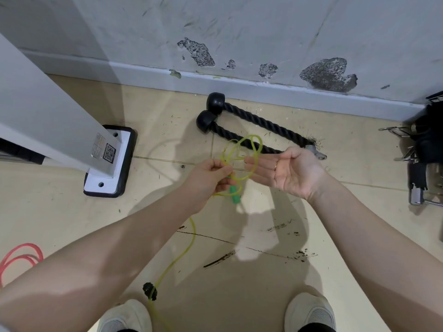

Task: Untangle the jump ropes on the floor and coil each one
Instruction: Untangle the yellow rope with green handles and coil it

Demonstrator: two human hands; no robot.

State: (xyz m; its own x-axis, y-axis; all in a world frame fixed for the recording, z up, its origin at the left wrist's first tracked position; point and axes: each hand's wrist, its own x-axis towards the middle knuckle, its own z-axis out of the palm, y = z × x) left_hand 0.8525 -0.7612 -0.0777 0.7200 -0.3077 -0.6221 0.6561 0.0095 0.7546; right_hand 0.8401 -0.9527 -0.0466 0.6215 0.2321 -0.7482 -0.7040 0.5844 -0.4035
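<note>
A: What's the room like?

B: A scuffed grey wall (263,25) with flaking patches, a pale tiled floor (72,212) marked with dark scrapes, and a white machine leg (48,111) bolted to a black-edged foot plate (110,164), well off to the far left of the grip.

A: And the gear lying about?

B: Beyond the hands, a thick black triceps rope (259,121) with rubber end knobs lies along the skirting. A black weight attachment with metal clips (422,149) sits far to the right. A red jump rope (21,257) loops on the floor, well apart to the lower left.

A: Where's the one being worked?

B: The yellow-green jump rope (249,154) is in the air. The left hand (211,176) pinches its gathered loops between thumb and curled fingers, with the green handle (233,191) hanging just below the pinch. One loop stands above the pinch and runs over the fingertips of the right hand (287,171), which is palm-up with fingers straight and spread. The tail drops from the pinch to the floor between the white shoes (127,315), past a black wrap (149,291) on the cord.

A: How will it handle?

B: It looks like thin plastic cord: light, springy, slick, likely to spring out of its coils. I'd keep the pinch beside the handle and draw the tail up a loop at a time.
</note>
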